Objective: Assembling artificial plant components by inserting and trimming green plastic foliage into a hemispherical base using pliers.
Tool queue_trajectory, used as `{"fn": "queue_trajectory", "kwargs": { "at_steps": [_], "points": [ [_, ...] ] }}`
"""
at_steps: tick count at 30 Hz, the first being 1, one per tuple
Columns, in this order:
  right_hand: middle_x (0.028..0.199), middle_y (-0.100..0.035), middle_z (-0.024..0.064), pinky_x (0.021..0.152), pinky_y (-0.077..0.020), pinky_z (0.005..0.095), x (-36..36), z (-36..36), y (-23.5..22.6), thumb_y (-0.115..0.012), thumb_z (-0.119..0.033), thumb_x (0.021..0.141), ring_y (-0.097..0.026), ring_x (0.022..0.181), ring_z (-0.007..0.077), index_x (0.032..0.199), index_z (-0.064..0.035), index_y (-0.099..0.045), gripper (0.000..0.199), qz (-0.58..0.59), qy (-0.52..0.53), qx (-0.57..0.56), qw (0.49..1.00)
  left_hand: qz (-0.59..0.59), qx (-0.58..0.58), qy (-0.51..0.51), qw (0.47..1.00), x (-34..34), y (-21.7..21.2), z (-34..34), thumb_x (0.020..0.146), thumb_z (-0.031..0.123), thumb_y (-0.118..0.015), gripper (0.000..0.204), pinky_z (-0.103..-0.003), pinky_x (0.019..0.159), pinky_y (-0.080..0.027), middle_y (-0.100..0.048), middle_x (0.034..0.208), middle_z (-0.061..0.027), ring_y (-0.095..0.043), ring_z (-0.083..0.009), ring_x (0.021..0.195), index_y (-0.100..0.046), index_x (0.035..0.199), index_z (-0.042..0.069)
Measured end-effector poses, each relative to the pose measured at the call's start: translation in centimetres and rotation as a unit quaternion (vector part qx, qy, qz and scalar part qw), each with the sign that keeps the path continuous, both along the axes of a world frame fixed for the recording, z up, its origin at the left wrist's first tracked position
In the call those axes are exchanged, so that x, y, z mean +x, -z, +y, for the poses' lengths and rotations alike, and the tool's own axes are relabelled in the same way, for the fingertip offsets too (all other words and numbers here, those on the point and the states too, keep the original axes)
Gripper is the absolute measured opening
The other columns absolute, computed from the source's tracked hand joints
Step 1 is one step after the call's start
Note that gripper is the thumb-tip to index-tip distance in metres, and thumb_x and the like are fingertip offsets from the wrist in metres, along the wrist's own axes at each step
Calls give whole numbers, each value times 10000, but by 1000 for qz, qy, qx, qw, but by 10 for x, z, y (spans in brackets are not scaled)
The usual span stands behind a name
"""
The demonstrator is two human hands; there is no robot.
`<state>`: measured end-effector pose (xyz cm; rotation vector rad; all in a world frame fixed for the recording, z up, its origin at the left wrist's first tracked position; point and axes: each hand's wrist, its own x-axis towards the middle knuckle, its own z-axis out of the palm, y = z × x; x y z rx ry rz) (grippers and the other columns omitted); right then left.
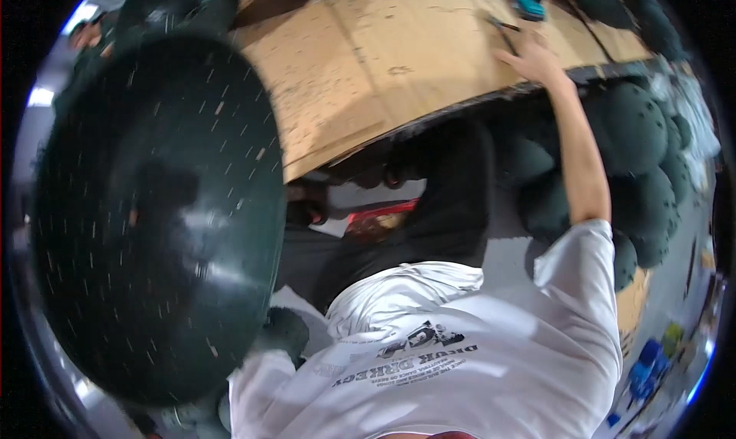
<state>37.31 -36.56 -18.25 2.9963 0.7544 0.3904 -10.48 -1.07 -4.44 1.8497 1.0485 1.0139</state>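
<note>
A large dark green bowl-shaped shell [161, 217] fills the left side, tilted up on edge. Small pale specks dot its surface, streaked by motion. My left arm goes down beside the shell's lower right edge, and my left hand is hidden. My right arm stretches out over the cardboard-covered table [429, 48]. There my right hand [533, 54] has its thumb spread away from the fingers. Its blurred fingertips are at the near end of a teal and black power tool [527, 5]. A thin dark tool [502, 25] lies just left of the fingers.
Dark crumbs are scattered over the cardboard. More dark green rounded shells [636, 128] are piled at the right, some with small knobs. Others stand at the far left, near another person [88, 36]. Blue bags [648, 366] lie on the floor at the lower right.
</note>
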Motion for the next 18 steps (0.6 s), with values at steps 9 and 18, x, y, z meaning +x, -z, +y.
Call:
{"fn": "queue_trajectory", "kwargs": {
  "at_steps": [9,18],
  "points": [
    [1453,-521,266,1055,-448,587,31,-30,11,-511,-550,1025,-515,1307,497,1424,20,-488,696,-7,11,14,1000,-33,-2,-73,997,35,27,32,1087,336,-515,409,-368,955,-514,-652,1217,-144,-634,-213,1078,-651,1209,-30],
    [1223,-636,260,949,-500,506,74,-48,27,-467,-429,1082,-618,1136,454,1239,19,-643,507,-69,-61,85,992,-84,-59,-26,994,58,47,75,1089,353,-513,432,-372,979,-515,-650,1254,-147,-637,-219,1109,-645,1244,-28]
  ]
}}
